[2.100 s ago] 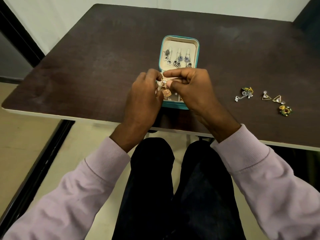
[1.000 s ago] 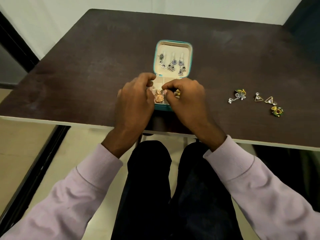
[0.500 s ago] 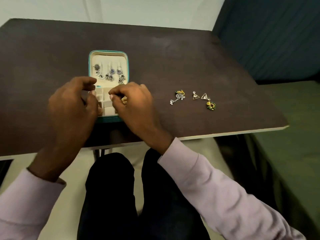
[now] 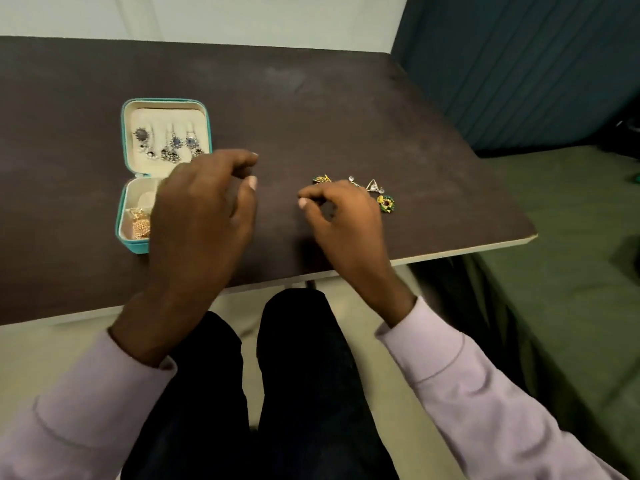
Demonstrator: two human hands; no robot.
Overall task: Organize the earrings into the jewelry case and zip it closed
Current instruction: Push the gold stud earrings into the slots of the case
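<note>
Nearest to me are the person's dark trousers and pale lilac sleeves, both arms reaching over the near edge of the dark surface point(image 4: 311, 109). The left hand point(image 4: 204, 216) hovers in front of the jewelry case point(image 4: 129, 237), its fingers loosely curled and holding nothing, covering the right part of the lower tray. The right hand point(image 4: 341, 216) sits over the loose earrings; its fingers are bent down toward them, but whether they already pinch one I cannot tell.

Those loose pieces lie just beyond it: a green and gold earring point(image 4: 386, 203), a triangular earring point(image 4: 373, 184), and another green one point(image 4: 320, 179) partly hidden. They look tiny, light and stiff, with fine posts that could bend or snag, so I would pinch each by its decorated body, not the pin.

A gold earring point(image 4: 140, 226) already rests in the open teal case's tray, and blue-stone earrings point(image 4: 173, 143) hang in the lid behind.

The surface looks matte and flat, so small pieces should stay put. Beyond it stands a pale wall, with a dark teal panel and green floor to the right.
</note>
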